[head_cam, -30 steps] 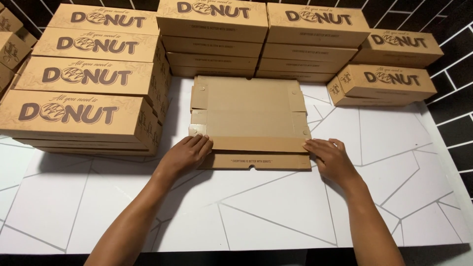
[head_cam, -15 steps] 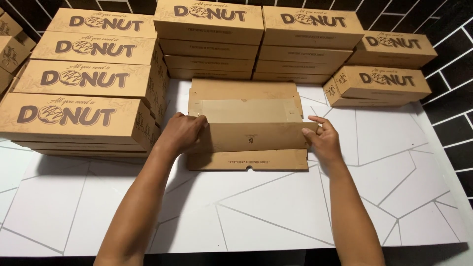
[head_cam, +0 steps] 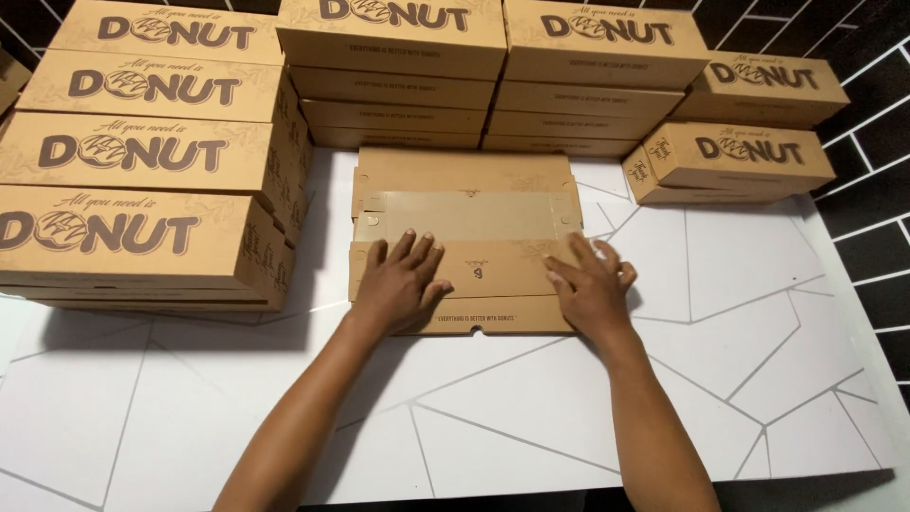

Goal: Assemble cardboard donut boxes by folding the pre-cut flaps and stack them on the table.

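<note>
The flat cardboard box blank [head_cam: 464,237] lies in the middle of the frame on the white table [head_cam: 739,313], its near panel folded over. The left hand [head_cam: 403,283] presses flat on that panel, fingers spread and gripping nothing. The right hand [head_cam: 590,286] does the same at the panel's right end, fingers loose and splayed. Stacks of finished brown boxes [head_cam: 142,161] fill the upper left, with more stacks [head_cam: 493,76] across the top and two boxes [head_cam: 739,156] at upper right.

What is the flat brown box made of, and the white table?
Flat box: looks like thin brown cardboard, matte, with sharp fold creases and cut tabs. Table: smooth white top with thin grey lines like marble or printed laminate; which one is unclear.
</note>
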